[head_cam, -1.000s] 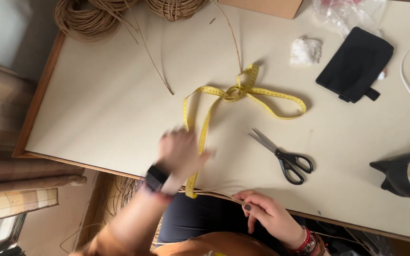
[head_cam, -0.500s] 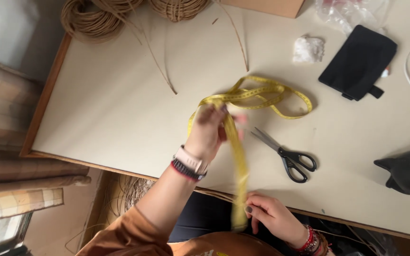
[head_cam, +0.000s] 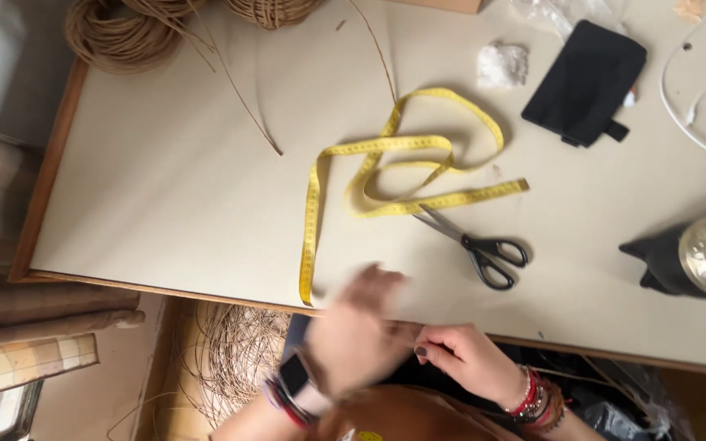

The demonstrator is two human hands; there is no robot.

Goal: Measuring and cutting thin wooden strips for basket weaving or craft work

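**Tape laid out, hands together at the table edge**

We see the yellow measuring tape (head_cam: 386, 175) lying loose on the pale table (head_cam: 165, 212), looped over itself in the middle, one end reaching down to the near edge and the other stretching right, just above the black-handled scissors (head_cam: 480, 245). Neither hand is on it.

Our left hand (head_cam: 361, 322) is blurred with motion at the near edge of the table, just right of the tape's lower end. Through the blur we cannot tell whether its fingers are closed on anything. Our right hand (head_cam: 467, 355) sits just below the table edge with the fingertips pinched together; something thin may be held there, but it is too fine to make out. The two hands are touching or nearly so.

We judge the step in hand to be work on a thin strand held between both hands, with the tape put aside for the moment. A tangle of cane (head_cam: 239, 351) lies under the table, and coils of the same stuff (head_cam: 124, 33) sit at the far left corner.

The next move calls for a steady pinch in the right hand while the left finds its hold, with the scissors and tape both in easy reach.
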